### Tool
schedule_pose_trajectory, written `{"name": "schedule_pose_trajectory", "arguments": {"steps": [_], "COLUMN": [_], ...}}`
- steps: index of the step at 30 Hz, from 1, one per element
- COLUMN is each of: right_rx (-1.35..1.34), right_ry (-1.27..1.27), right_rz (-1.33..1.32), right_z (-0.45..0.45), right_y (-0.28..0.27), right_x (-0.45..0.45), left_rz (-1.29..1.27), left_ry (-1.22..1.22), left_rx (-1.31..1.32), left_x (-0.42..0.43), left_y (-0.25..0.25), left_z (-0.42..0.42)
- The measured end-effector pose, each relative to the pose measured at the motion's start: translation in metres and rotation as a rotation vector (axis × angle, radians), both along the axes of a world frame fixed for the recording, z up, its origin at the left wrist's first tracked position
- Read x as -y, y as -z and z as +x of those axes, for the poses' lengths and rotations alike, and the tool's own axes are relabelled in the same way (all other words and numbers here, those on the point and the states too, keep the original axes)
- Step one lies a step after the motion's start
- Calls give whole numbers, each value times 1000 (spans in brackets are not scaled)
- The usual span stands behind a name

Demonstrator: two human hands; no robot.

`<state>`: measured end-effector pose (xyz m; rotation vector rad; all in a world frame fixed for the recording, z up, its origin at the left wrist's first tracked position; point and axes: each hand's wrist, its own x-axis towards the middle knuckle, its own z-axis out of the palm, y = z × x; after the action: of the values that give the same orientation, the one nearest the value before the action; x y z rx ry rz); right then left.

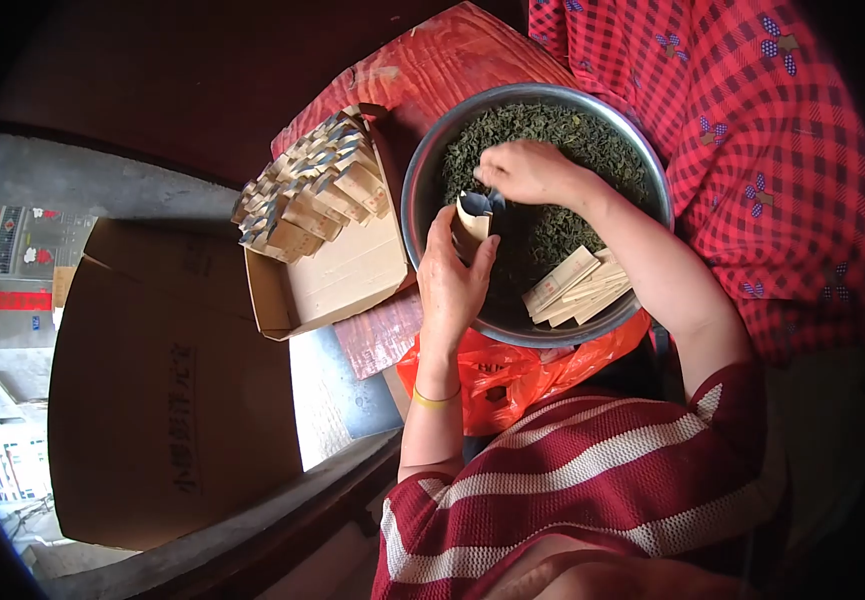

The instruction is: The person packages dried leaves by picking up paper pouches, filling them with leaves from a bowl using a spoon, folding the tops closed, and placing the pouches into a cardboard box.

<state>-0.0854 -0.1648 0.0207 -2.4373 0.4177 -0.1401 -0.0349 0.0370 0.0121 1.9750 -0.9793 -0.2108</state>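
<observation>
A large metal bowl holds dark green dried leaves. My left hand is wrapped round a small tan paper packet, held upright over the bowl with its dark-lined mouth open. Just above and to the right of that mouth is my right hand, its fingers pinched together; what they hold, if anything, is too blurred to make out. Several flat tan packets lie in a fanned stack on the leaves at the bowl's lower right.
A cardboard tray left of the bowl holds many upright packets. Both rest on a red wood-patterned surface. An orange-red plastic bag lies below the bowl, red checked cloth to the right, a large cardboard box at the left.
</observation>
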Motion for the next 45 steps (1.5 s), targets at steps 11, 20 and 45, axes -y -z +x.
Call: {"name": "schedule_pose_trajectory", "arguments": {"steps": [11,20,45], "right_rx": [532,764,-156], "right_ry": [169,-91,-49], "right_rz": [302,-295,12], "right_z": [-3,-11,3], "right_y": [-21,-30,3], "right_x": [13,-14,-7], "left_rz": [-5,80,51], "left_ry": [-11,1,1], "left_rx": [64,67,-5], "left_x": [1,1,2], "left_y": [1,-4,-2], "left_z": [-1,-1,2]}}
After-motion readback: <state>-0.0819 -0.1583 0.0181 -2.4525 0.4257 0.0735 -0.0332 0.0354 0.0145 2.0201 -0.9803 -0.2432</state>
